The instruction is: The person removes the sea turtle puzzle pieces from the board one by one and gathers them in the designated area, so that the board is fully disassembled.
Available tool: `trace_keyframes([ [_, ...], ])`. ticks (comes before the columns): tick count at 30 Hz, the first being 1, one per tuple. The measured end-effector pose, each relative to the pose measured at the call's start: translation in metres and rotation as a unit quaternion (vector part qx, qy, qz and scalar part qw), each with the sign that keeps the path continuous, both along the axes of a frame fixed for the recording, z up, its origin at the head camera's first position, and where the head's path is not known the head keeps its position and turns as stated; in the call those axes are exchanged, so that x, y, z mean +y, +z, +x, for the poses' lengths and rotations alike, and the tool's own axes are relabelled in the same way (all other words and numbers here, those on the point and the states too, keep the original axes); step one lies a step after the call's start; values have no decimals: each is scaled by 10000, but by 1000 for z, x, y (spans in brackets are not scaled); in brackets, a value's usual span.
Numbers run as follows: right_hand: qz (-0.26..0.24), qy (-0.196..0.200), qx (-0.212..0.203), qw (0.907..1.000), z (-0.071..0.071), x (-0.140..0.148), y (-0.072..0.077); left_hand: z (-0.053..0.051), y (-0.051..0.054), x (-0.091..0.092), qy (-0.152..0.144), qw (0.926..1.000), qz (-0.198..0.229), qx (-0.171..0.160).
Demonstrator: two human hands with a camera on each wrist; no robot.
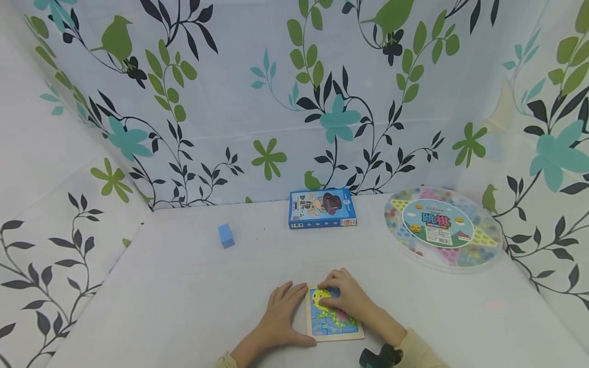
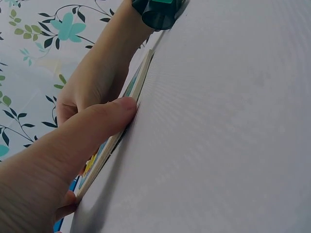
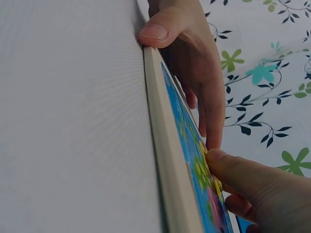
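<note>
A small wooden-framed puzzle [image 1: 336, 337] with a blue, yellow and green picture lies flat on the white table. My left hand [image 1: 279, 317] spans its left side, thumb at the lower left corner and fingertips by the upper left; in the left wrist view the left thumb [image 2: 92, 126] presses the frame's edge [image 2: 142, 73]. Over the upper part, my right hand [image 1: 349, 299] has thumb and forefinger bent around a yellow puzzle piece [image 1: 318, 296]. The right wrist view shows the right thumb [image 3: 233, 170] touching the picture [image 3: 197, 170]; the piece's underside is hidden.
At the table's back stands a flat-lying blue box [image 1: 322, 208], with a small blue block [image 1: 226, 235] to its left. A round, colourful board game [image 1: 442, 227] in clear packaging lies at the back right. Patterned cloth [image 1: 221, 102] hangs behind the table.
</note>
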State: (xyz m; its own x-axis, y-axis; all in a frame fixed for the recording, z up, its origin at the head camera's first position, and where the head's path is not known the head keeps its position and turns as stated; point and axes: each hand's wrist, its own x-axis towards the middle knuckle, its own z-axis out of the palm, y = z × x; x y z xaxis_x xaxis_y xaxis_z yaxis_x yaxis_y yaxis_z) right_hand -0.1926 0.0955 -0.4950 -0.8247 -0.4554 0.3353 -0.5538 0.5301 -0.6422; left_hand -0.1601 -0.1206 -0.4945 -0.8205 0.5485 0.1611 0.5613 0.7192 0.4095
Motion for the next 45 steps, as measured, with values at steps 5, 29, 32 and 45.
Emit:
trace_keyframes([
  [5,-34,19,-130,9999,0,0,1,1,-1,1,-37,10000,74,9],
  [29,136,-5,255,9996,-3,6,12,-8,1,9,-26,10000,63,70],
  [32,151,-6,321,9994,-4,7,13,-10,2,10,-44,9999,89,100],
  [45,79,183,425,9989,-1,-3,4,-2,-6,-2,-8,9995,145,266],
])
